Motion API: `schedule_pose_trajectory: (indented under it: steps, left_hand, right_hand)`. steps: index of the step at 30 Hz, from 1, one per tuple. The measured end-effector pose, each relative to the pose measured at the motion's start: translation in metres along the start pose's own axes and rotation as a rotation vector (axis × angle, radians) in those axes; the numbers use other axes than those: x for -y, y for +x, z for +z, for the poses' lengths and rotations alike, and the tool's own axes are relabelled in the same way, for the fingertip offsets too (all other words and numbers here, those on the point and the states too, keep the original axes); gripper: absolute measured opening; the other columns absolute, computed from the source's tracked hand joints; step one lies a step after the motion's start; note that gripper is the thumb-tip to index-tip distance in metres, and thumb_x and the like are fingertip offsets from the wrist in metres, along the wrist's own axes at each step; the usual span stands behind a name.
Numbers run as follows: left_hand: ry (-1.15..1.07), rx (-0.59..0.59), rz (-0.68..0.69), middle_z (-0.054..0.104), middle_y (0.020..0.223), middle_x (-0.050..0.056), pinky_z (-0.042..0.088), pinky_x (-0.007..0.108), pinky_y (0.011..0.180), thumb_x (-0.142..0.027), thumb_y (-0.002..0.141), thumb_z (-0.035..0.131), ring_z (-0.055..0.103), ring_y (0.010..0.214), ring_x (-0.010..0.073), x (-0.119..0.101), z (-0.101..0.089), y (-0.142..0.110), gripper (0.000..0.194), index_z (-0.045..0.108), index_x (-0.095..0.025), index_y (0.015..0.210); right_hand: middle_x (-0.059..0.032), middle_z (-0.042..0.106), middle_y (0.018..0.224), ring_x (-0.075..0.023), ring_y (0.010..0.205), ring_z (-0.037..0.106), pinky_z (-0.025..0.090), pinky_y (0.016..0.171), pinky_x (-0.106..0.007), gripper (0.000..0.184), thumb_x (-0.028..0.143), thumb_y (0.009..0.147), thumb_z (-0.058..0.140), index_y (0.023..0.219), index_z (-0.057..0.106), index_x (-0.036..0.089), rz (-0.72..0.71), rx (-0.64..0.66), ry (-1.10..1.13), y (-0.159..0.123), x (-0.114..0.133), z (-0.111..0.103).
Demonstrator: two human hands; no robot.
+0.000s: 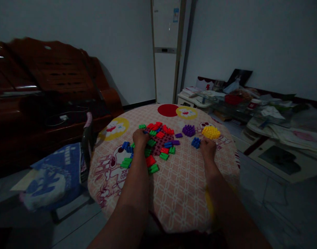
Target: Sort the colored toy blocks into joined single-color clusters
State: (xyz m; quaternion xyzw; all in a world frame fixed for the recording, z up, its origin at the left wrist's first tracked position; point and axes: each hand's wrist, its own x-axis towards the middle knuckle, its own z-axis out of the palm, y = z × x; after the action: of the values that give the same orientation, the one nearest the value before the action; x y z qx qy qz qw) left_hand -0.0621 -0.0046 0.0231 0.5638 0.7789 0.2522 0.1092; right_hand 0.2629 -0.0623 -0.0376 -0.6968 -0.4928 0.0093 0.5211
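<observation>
My left hand (141, 139) is closed, fingers curled down at the far left of a loose pile of plastic toy blocks. A bit of blue shows beside its fingertips, but what they hold is hidden. Red blocks (169, 130), green blocks (126, 162) and blue blocks (127, 147) lie scattered around it. My right hand (208, 147) is closed at the right edge of a small blue block cluster (195, 142), its fingertips against it. Just beyond stand a purple block cluster (189, 130) and a larger yellow block cluster (211, 132). A single purple block (178, 135) lies between pile and clusters.
A patterned cloth covers the round table (181, 193). To the left are a folding chair (87, 148) with a blue cloth bag (57, 176) and a wooden sofa (52, 72). A cluttered glass-topped cabinet (275, 159) stands right; a tall white appliance (165, 72) is behind.
</observation>
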Motion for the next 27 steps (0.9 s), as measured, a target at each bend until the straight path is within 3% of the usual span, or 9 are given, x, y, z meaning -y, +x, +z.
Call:
schedule_pose_trajectory:
  steps: [4,7,12,16,23,27]
  left_hand:
    - [-0.283,-0.051,0.201,0.074,0.111,0.010,0.052,0.035,0.094,-0.021,0.086,0.064,0.068,0.102,0.0230,-0.030,0.001,-0.008,0.030,0.071,-0.016,0.114]
    - [-0.430,0.018,0.356,0.076,0.103,0.005,0.053,0.030,0.087,-0.017,0.082,0.067,0.069,0.092,0.0180,-0.065,0.020,-0.028,0.027,0.073,-0.019,0.108]
    - [-0.399,0.152,0.555,0.075,0.104,0.004,0.051,0.031,0.090,-0.019,0.085,0.066,0.068,0.097,0.0195,-0.112,0.061,-0.068,0.026,0.073,-0.022,0.110]
    - [-0.374,0.172,0.655,0.074,0.113,0.005,0.049,0.034,0.096,-0.019,0.086,0.064,0.065,0.105,0.0213,-0.135,0.081,-0.078,0.027,0.072,-0.023,0.112]
    - [-0.323,0.151,0.816,0.073,0.119,0.007,0.047,0.033,0.102,-0.018,0.090,0.060,0.063,0.112,0.0208,-0.168,0.092,-0.070,0.030,0.071,-0.022,0.117]
    - [-0.235,0.196,0.870,0.073,0.120,0.007,0.048,0.034,0.102,-0.017,0.090,0.057,0.065,0.112,0.0214,-0.174,0.093,-0.068,0.033,0.071,-0.022,0.120]
  right_hand:
    - [-0.0002,0.053,0.053,-0.0162,0.057,0.046,0.037,0.058,-0.028,0.027,0.035,0.077,0.046,0.054,0.051,0.021,0.007,0.000,0.022,0.000,0.000,0.000]
    - [-0.0003,0.054,0.054,-0.0162,0.058,0.047,0.038,0.058,-0.027,0.030,0.037,0.079,0.045,0.055,0.053,0.021,0.015,0.002,0.048,-0.001,-0.001,0.000]
    - [-0.0019,0.060,0.059,-0.0177,0.063,0.052,0.042,0.057,-0.026,0.029,0.038,0.079,0.047,0.062,0.061,0.019,0.071,0.035,0.095,-0.002,-0.003,0.001]
    - [-0.0023,0.060,0.060,-0.0177,0.063,0.052,0.041,0.058,-0.026,0.029,0.039,0.078,0.047,0.060,0.058,0.020,0.059,0.039,0.094,0.000,-0.002,0.002]
    - [-0.0028,0.059,0.060,-0.0182,0.063,0.053,0.039,0.060,-0.028,0.033,0.042,0.080,0.043,0.059,0.057,0.021,0.041,0.011,0.078,0.001,-0.001,0.003]
    - [-0.0031,0.062,0.063,-0.0184,0.063,0.054,0.041,0.061,-0.028,0.031,0.040,0.081,0.044,0.062,0.060,0.020,0.052,0.020,0.093,0.001,-0.004,0.004]
